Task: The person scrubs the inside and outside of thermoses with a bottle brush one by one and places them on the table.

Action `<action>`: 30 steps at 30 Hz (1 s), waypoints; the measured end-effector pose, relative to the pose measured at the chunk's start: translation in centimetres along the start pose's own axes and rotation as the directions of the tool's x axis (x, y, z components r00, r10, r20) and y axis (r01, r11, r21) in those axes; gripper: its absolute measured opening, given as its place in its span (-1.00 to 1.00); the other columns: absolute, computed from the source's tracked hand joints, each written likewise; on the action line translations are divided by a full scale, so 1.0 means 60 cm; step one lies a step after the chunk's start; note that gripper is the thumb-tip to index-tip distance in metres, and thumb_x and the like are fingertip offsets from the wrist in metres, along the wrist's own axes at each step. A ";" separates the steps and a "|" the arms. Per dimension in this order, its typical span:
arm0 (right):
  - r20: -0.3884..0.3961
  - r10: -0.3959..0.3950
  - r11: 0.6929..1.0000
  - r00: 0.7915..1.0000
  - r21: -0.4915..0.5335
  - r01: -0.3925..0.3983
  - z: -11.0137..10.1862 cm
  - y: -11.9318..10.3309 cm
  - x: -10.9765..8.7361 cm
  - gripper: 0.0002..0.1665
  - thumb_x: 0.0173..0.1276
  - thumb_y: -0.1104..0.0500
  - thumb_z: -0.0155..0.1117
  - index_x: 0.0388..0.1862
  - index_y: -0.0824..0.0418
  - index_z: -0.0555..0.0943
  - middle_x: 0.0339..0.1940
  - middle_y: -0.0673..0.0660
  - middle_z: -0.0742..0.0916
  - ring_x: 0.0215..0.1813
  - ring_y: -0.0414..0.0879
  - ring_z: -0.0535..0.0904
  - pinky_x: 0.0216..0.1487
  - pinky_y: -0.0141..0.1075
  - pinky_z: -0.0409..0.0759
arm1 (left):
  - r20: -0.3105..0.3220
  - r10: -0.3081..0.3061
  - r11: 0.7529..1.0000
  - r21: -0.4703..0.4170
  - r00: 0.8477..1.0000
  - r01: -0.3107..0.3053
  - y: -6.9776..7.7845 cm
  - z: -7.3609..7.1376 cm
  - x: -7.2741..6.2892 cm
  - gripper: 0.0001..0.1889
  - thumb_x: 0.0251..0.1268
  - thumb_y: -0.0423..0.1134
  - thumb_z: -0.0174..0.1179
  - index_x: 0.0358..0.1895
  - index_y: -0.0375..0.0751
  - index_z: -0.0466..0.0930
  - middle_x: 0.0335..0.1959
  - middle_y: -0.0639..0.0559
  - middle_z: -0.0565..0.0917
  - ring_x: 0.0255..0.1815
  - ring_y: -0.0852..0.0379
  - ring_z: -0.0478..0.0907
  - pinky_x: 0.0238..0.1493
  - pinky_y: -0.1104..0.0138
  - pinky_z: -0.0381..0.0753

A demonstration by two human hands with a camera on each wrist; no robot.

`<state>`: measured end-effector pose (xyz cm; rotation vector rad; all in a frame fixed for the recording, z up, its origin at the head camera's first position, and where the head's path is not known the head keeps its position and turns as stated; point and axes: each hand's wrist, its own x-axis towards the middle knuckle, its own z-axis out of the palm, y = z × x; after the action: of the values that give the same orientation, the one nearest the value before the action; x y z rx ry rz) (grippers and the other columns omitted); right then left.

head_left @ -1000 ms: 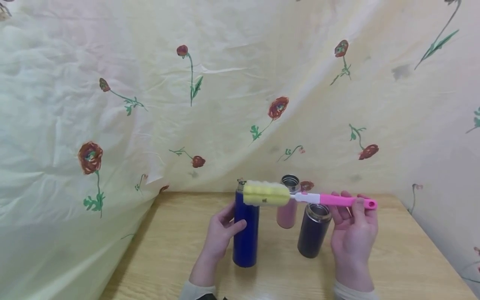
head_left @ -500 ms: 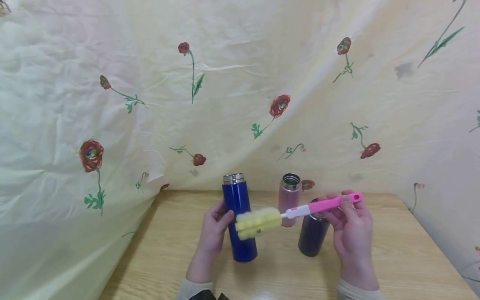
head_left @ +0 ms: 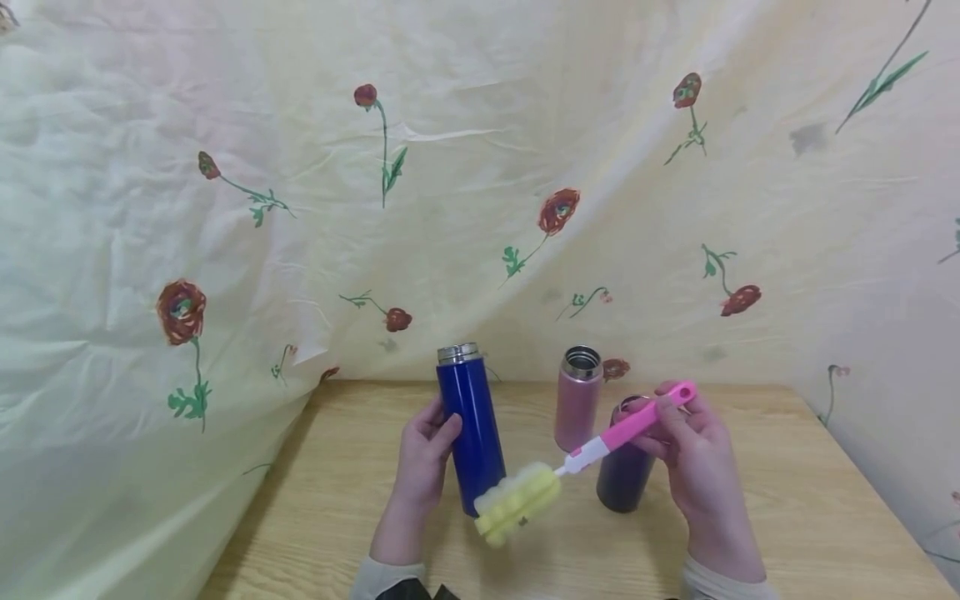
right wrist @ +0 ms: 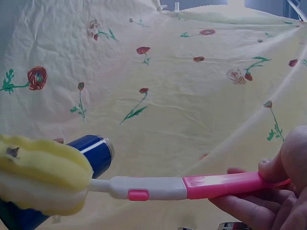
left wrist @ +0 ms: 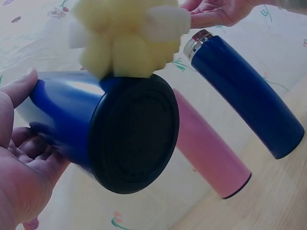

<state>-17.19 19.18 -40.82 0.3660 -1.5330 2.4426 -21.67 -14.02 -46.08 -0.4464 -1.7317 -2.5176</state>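
My left hand (head_left: 422, 467) grips a tall blue bottle (head_left: 474, 421) that has a bare steel neck and leans to the left. Its black base (left wrist: 136, 139) shows in the left wrist view, off the table. In my right hand (head_left: 701, 479) is a bottle brush, pinched by its pink handle (head_left: 637, 423). The brush's yellow sponge head (head_left: 519, 502) points down and left, in front of the blue bottle's lower end. From the head view I cannot tell whether sponge and bottle touch. The right wrist view shows the thumb on the pink handle (right wrist: 220, 186).
An uncapped pink bottle (head_left: 577, 408) stands upright behind the brush. Beside it, a dark blue bottle (head_left: 624, 483) stands on the wooden table (head_left: 337, 492), partly covered by my right hand and the handle. A flowered cloth (head_left: 450, 167) hangs behind the table.
The blue bottle has tipped to the left, away from the sponge. The brush has swung from level to slanting, its sponge end moving down while my right hand has shifted left.
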 end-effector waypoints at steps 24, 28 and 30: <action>-0.559 0.041 0.742 0.828 0.573 0.350 0.045 0.002 0.016 -0.82 0.60 0.28 0.18 -0.05 0.37 0.40 -0.29 0.38 0.76 -0.30 0.23 0.84 -0.32 -0.02 0.82 | 0.172 -0.070 0.997 0.051 0.983 0.062 -0.010 0.009 -0.004 -0.21 0.36 -0.31 0.44 0.55 -0.55 0.29 0.23 -0.16 0.69 0.22 0.01 0.66 0.25 0.21 0.68; -0.586 0.023 0.731 0.810 0.563 0.386 0.048 0.004 0.015 -0.81 0.60 0.28 0.19 -0.06 0.37 0.39 -0.29 0.38 0.75 -0.31 0.23 0.83 -0.30 0.01 0.82 | 0.123 -0.109 0.991 0.091 0.986 0.098 -0.008 0.016 -0.004 -0.14 0.25 -0.38 0.50 0.58 -0.48 0.29 0.35 -0.30 0.62 0.31 -0.01 0.61 0.32 0.21 0.64; -0.595 0.017 0.731 0.803 0.556 0.396 0.048 0.003 0.014 -0.80 0.59 0.28 0.21 -0.06 0.37 0.39 -0.29 0.38 0.74 -0.32 0.23 0.83 -0.29 0.02 0.82 | 0.131 -0.103 0.992 0.092 0.986 0.091 -0.008 0.019 -0.004 -0.14 0.23 -0.41 0.49 0.58 -0.50 0.28 0.40 -0.36 0.57 0.36 -0.03 0.58 0.35 0.20 0.62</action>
<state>-17.81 16.57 -39.50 -0.1014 -0.3217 2.5028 -21.34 -12.83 -46.22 -0.5524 -1.9473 -2.5191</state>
